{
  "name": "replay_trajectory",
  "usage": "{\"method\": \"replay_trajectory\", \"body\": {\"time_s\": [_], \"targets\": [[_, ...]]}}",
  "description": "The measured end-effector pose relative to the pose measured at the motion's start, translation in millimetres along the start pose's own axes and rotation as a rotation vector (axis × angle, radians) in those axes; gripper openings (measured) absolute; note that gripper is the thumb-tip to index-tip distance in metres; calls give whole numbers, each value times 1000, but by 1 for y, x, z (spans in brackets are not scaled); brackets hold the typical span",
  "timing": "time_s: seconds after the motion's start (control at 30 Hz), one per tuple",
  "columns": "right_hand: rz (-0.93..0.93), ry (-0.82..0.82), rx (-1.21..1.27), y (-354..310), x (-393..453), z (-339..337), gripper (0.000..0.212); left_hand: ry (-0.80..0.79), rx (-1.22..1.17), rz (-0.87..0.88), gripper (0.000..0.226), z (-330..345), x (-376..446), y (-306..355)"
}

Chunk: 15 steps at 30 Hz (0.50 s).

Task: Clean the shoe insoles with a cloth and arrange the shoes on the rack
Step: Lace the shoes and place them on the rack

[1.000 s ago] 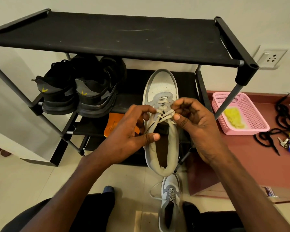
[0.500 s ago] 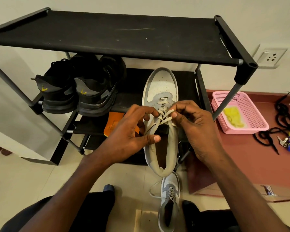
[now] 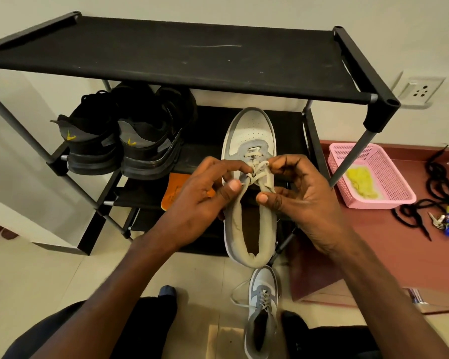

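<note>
1. Presently, I find the grey-and-white sneaker (image 3: 249,182) held up in front of the black shoe rack (image 3: 182,58), toe pointing away, heel collar nearest me.
2. Left hand (image 3: 200,200): fingers curled against the shoe's left side at the lacing, thumb pressed on the collar edge. I judge it a closed grip on the sneaker.
3. Right hand (image 3: 303,195): fingertips pinch the laces (image 3: 257,169) near the tongue, thumb on the right collar edge; likewise gripping the shoe.
4. Its mate, the second sneaker (image 3: 262,307), lies on the floor between my knees, laces loose.
5. Handling, as a judgement: the shoe looks light, with a soft padded collar that gives under the thumbs and a stiffer sole. Laces are limp and will slip if pinched loosely. Best hold is the sides at mid-foot, or the heel collar.
6. A black pair (image 3: 122,143) occupies the left of the second shelf; the space to its right looks free for this pair.
7. An orange insole (image 3: 174,190) rests on a lower shelf; a yellow cloth (image 3: 360,182) sits in the pink basket (image 3: 389,182) to the right.
</note>
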State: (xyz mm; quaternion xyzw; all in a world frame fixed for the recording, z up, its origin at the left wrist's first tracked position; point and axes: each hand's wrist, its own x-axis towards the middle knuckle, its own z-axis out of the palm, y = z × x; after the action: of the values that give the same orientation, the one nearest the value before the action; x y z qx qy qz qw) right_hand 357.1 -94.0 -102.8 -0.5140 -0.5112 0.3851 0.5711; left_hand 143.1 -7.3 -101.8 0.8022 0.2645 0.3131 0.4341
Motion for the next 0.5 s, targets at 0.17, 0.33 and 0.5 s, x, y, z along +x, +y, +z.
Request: {"method": "replay_trajectory", "body": {"time_s": [0.17,0.33,0.5], "targets": [[-25,46,-25,0,0,3,57,123,159,85,24,3,12,4],[-24,48,-15,-1,-1,7,55,136,215,171,11,3,25,10],[-33,54,-16,-3,1,8,52,147,143,201,8,2,19,20]]}}
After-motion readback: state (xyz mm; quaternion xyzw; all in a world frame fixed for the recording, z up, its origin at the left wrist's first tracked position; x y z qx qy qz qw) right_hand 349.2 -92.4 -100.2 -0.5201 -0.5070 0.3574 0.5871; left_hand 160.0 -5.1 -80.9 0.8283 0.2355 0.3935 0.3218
